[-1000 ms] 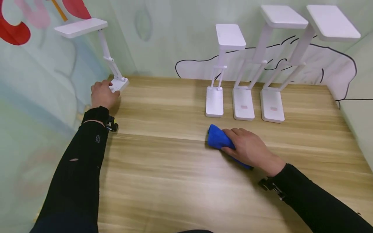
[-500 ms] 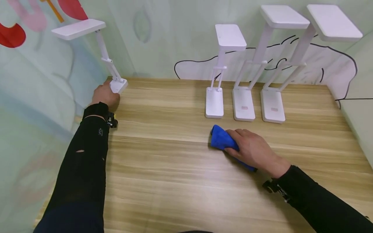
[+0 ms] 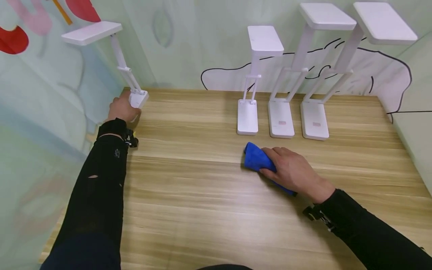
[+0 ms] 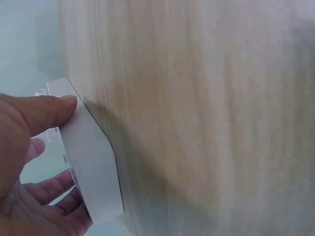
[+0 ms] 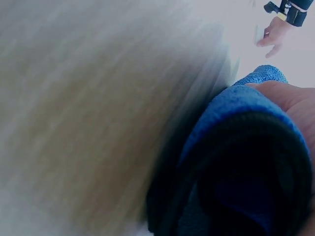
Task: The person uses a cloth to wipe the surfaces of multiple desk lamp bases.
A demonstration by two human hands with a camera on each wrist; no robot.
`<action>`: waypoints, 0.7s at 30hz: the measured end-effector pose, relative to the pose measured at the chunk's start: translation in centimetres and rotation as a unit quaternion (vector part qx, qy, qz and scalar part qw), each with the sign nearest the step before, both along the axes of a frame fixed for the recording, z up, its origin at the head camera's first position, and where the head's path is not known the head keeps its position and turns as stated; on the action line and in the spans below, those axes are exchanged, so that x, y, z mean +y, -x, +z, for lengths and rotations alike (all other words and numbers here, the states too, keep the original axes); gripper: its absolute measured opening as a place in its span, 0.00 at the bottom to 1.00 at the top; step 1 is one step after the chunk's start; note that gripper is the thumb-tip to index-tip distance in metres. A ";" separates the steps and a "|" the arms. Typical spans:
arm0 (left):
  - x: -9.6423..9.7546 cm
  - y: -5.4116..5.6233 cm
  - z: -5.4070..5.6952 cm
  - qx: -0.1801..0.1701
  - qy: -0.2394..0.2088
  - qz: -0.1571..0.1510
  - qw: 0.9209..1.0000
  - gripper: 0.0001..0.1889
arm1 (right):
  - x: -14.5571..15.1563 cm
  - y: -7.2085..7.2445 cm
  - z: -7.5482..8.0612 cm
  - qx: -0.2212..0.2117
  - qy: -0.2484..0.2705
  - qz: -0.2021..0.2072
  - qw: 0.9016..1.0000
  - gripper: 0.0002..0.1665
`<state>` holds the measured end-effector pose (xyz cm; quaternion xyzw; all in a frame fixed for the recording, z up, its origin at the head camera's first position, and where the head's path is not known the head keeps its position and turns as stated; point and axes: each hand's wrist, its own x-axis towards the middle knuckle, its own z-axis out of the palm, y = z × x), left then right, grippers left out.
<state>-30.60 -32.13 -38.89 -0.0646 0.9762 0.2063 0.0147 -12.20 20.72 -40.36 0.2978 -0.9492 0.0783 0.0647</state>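
Note:
At the table's far left corner, my left hand grips the base of a white desk lamp, whose flat head stands raised over it. In the left wrist view the thumb presses one side of the lamp base, with the other fingers partly hidden around the far side. Near the middle of the table, my right hand holds a folded blue cloth against the wood. Close up in the right wrist view, the cloth shows a dark edge and an open fold.
Three more white desk lamps stand in a row at the back right: a left one, a middle one and a right one. The wooden table meets a printed wall covering at its back and left.
My right hand and the blue cloth have shifted slightly to the right, then stayed about still. The left hand has changed its hold on the lamp base, its fingers now more hidden behind it.

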 end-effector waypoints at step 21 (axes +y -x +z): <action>3.2 -1.7 -0.4 0.008 -0.012 0.008 1.000 0.42 | 0.7 -0.4 0.2 -0.020 0.000 -0.028 0.999 0.38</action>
